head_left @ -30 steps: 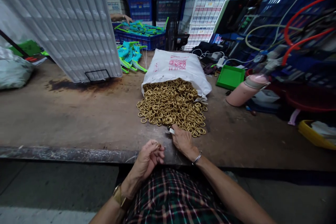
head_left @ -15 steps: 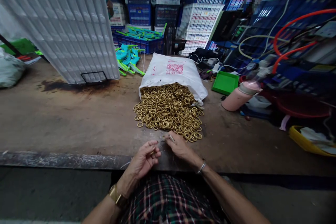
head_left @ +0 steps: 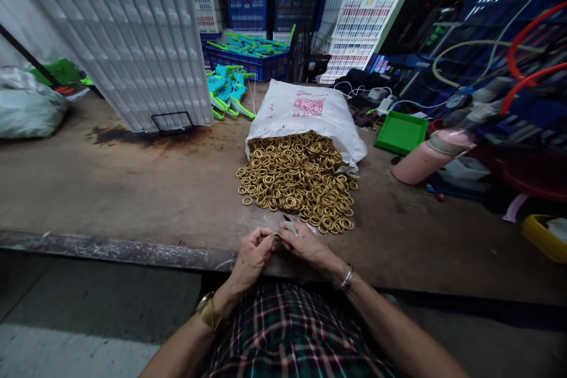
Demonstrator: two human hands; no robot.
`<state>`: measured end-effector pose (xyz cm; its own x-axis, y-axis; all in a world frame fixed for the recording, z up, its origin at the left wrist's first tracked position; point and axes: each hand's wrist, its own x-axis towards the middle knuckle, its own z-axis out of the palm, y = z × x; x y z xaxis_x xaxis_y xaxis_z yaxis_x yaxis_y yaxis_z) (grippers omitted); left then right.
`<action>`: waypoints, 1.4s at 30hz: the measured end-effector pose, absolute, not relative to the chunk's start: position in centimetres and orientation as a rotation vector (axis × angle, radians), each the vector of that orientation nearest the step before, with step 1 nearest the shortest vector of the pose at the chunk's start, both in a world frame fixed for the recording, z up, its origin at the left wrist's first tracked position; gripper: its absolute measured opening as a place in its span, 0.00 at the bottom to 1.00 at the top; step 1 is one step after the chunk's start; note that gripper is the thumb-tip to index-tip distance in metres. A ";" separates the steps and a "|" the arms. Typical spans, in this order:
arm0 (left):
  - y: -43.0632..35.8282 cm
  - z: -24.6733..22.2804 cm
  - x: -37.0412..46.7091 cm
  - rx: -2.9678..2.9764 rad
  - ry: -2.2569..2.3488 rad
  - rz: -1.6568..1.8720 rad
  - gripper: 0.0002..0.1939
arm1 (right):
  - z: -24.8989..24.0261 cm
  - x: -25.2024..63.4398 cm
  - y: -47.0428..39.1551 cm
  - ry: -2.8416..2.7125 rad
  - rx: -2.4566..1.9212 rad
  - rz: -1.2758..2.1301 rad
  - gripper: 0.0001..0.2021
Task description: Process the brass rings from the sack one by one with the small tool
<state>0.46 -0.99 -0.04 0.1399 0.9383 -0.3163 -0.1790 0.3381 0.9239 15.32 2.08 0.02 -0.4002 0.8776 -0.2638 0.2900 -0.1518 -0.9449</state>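
Note:
Gold-coloured rings [head_left: 301, 180] spill in a heap from a white sack [head_left: 305, 109] with red print onto the brown table [head_left: 177, 201]. Just in front of the heap, my left hand [head_left: 253, 257] and my right hand [head_left: 308, 246] meet at the fingertips. Between them is a small gold-coloured piece, probably a ring, pinched by the left fingers. A small blade-like tool [head_left: 290, 225] with a dark tip sticks up from my closed right hand. Most of its body is hidden by the fingers.
A ribbed white panel [head_left: 146, 41] stands on a wire holder at the left. Teal and green plastic parts [head_left: 228, 90] lie behind the sack. To the right are a green tray [head_left: 401, 133], a pink bottle [head_left: 432, 156] and a yellow container [head_left: 543, 236]. Stacked crates [head_left: 248, 9] line the back.
My left hand has moved to my right hand, and its fingers have closed on the small piece. The tool in my right hand now points up more visibly. The view has shifted slightly.

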 end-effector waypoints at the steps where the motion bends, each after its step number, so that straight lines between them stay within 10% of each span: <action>1: -1.0 0.0 0.5 0.907 1.148 0.986 0.17 | -0.2 15.3 2.2 -1.660 -1.336 1.548 0.14; 42: -2.2 -1.1 -0.3 0.909 1.096 0.968 0.17 | -0.7 14.5 1.5 -2.440 -1.505 0.822 0.11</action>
